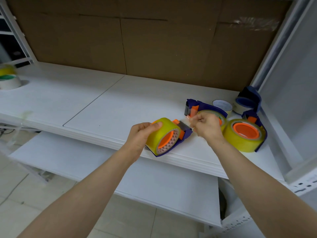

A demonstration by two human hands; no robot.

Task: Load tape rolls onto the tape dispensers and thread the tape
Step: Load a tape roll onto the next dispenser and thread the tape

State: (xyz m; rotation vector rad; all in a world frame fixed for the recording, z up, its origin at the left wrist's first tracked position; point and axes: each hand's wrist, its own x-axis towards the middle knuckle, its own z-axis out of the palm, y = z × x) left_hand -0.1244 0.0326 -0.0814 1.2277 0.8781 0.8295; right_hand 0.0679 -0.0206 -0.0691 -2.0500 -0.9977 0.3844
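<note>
While left hand [139, 136] grips tape roll [162, 133], right hand [206, 128] pinches tape end [188, 118], just beside dispenser [182, 137]

White shelf [137, 93], cardboard backing [154, 40], tiled floor [17, 194]

Tape roll [162, 134]: glossy translucent yellow film. Dispenser [178, 143]: smooth blue plastic. Table [120, 103]: matt white board. Backing [154, 40]: brown cardboard.
</note>
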